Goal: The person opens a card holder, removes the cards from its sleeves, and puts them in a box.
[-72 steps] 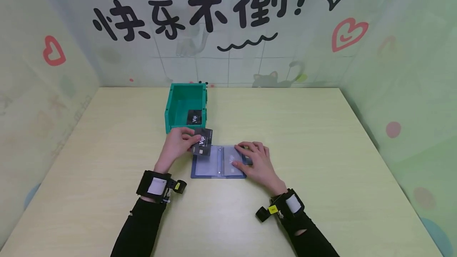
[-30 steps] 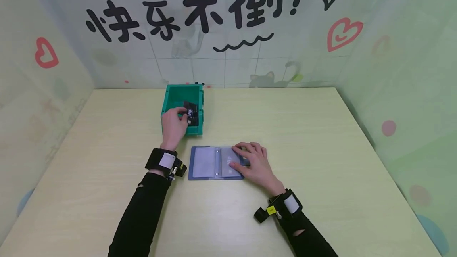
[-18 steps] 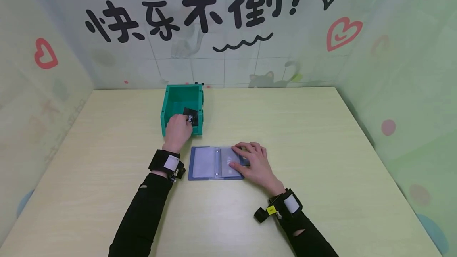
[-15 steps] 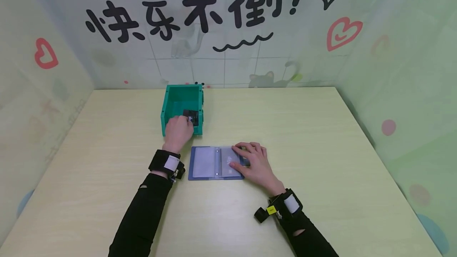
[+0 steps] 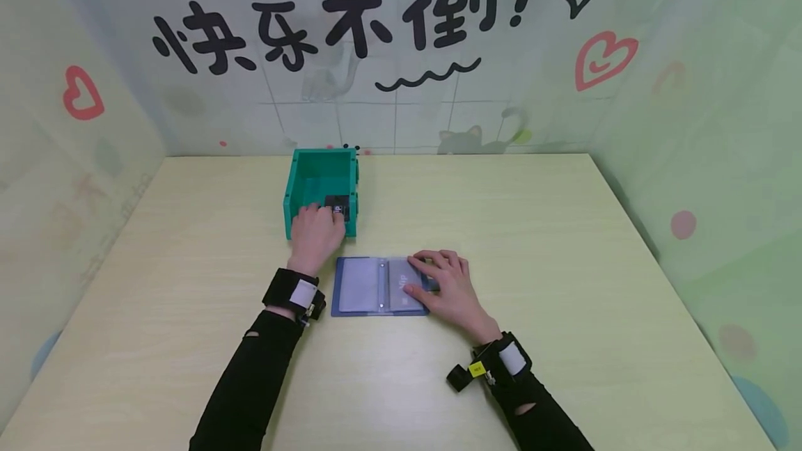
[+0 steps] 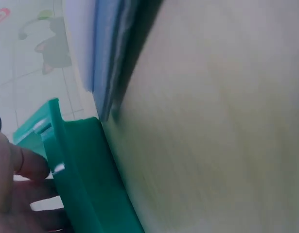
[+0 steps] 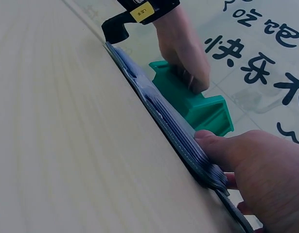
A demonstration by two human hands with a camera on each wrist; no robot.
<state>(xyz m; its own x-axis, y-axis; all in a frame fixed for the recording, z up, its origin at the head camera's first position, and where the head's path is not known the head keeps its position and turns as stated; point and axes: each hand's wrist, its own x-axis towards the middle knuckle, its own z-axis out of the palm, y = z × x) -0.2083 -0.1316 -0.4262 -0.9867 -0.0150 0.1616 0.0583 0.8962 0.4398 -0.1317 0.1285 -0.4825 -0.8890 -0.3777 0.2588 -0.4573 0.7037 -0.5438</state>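
My left hand point(image 5: 317, 235) reaches over the near wall of a green plastic bin point(image 5: 321, 167), fingers down inside it. A black card point(image 5: 339, 202) with white lettering lies in the bin's near right corner, right at the fingers. In the left wrist view, fingers point(image 6: 32, 167) show beside the bin's wall; I cannot tell whether they grip a card. My right hand point(image 5: 448, 291) rests on the right page of an open blue card holder point(image 5: 359, 285), thumb point(image 7: 212, 145) on its stacked clear sleeves. White lettering shows through the right sleeve; the left one looks pale.
The pale wooden table point(image 5: 564, 263) carries the bin behind the card holder and slightly left. A printed cloth backdrop point(image 5: 401, 117) with black characters stands at the table's back edge and along both sides. Black camera straps point(image 5: 501, 360) sit on both wrists.
The left hand has carried a black card from above the card holder into the bin, lowered it there and shifted slightly right. The right hand has stayed on the card holder.
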